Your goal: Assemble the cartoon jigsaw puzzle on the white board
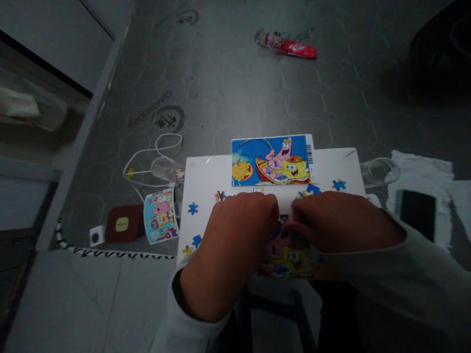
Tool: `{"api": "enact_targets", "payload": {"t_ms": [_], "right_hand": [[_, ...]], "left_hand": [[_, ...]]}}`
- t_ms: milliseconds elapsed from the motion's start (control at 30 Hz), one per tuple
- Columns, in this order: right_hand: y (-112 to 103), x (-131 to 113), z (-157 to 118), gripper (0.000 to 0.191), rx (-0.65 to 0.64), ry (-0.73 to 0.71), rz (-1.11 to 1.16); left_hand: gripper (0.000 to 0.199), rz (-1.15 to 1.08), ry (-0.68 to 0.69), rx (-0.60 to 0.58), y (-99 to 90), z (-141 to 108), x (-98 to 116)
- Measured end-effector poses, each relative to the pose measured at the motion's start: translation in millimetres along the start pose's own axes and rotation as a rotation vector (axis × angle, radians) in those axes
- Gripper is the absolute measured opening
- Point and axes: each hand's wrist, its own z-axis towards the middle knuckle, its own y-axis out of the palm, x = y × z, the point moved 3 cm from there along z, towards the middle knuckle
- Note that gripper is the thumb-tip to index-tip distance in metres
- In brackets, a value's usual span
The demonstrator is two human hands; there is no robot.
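Left hand: on my feed the left hand [239,220] is curled, knuckles up, over the near part of the table [206,179]; its fingertips are hidden, so I cannot tell what it grips.
Right hand: the right hand [327,220] bends inward to face it, fingers drawn in; I cannot tell whether it has hold of anything.
Small piece: a small piece [284,217] shows between the hands; I cannot tell whether it is held or lying.
Puzzle: the puzzle [294,260] lies at the near edge, below the hands, I'd judge for easy reach.
Picture card: the picture card [272,161] lies flat at the far edge, upright to my view, probably so its print stays readable.
Loose pieces: a blue piece [193,208] and others lie scattered, probably spread apart for easy picking.
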Motion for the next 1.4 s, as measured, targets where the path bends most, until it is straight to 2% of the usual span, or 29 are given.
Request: {"api": "enact_targets", "payload": {"t_ms": [100,233,333,500,733,1033,1233,1400], "right_hand": [[0.1,0.2,1.1,0.044,0.043,-0.025,0.011],[-6.7,-4.7,-1.5,0.037,-0.023,0.026,-0.003],[-11.4,-7.7,-3.8,0.033,-0.041,0.045,0.010],[-12.2,-10.4,-4.3,0.029,-0.036,0.032,-0.005],[-12.0,-16.2,-6.4,0.033,-0.101,-0.015,-0.057],[-9.5,-17.7,-6.2,0.032,-0.004,-0.086,-0.006],[-15.0,-28.0,-6.5,0.032,-0.099,-0.033,-0.067],[-18.4,-31.6,-8.6,0.031,-0.130,0.003,-0.061]], "left_hand": [[0.016,-0.099,0.013,0.015,-1.3,-1.9,-10.7],[0.018,-0.266,0.022,0.067,-3.4,-6.3,-29.4],[0.016,-0.315,0.046,0.081,-1.3,-5.8,-35.5],[0.018,-0.277,0.109,0.078,3.9,2.3,-27.8],[0.016,-0.211,0.079,-0.005,0.1,7.8,-16.4],[0.021,-0.189,0.080,0.025,3.2,3.8,-22.0],[0.020,-0.203,0.098,0.027,4.7,1.3,-24.0],[0.022,-0.184,0.111,0.012,4.6,0.4,-23.3]]}}
